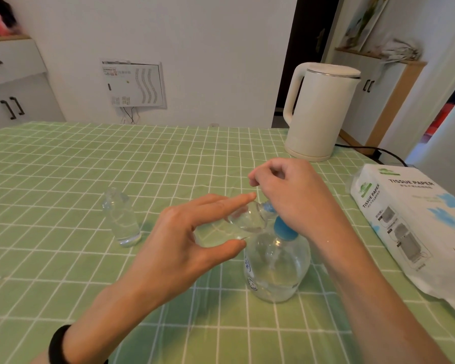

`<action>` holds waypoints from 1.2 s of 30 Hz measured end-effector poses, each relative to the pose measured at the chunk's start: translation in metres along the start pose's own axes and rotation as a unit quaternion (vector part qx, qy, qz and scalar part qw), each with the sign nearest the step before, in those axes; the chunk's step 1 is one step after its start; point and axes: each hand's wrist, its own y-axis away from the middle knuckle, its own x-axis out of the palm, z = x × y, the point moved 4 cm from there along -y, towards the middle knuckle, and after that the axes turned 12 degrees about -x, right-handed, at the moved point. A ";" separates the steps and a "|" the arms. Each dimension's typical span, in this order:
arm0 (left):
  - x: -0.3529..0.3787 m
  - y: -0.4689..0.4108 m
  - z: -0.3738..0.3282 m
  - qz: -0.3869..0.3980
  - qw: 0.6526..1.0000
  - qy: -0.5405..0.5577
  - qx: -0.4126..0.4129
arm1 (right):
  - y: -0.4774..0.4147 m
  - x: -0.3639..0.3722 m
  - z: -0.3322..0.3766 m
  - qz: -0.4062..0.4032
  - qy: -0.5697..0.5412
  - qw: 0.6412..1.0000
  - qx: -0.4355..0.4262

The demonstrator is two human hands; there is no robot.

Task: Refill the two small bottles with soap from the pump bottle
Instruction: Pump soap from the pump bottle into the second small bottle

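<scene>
A clear pump bottle with a blue collar stands on the green checked tablecloth, right of centre. My left hand holds a small clear bottle between thumb and fingers, tilted with its neck against the blue pump spout. My right hand lies over the pump head with the heel of the palm on it; its fingers are curled and raised, and the pump head is hidden beneath. A second small clear bottle stands upright to the left, holding some clear liquid, with no cap on.
A cream electric kettle stands at the back right, its black cord trailing off to the right. A white pack of tissue paper lies along the right edge of the table. White cabinets line the walls behind.
</scene>
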 end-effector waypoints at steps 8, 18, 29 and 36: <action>0.001 -0.002 0.005 0.002 1.000 0.000 -0.011 | -0.003 0.004 -0.006 0.034 -0.043 0.997 0.049; -0.001 0.001 -0.001 -0.002 1.000 -0.006 -0.005 | 0.000 0.000 0.001 0.008 -0.004 1.000 0.010; 0.002 0.000 0.004 0.000 1.000 -0.004 -0.011 | 0.001 0.005 -0.008 0.036 -0.018 0.998 0.050; 0.000 0.001 0.000 -0.004 1.000 -0.009 0.002 | 0.000 0.000 0.000 0.003 0.003 1.000 0.011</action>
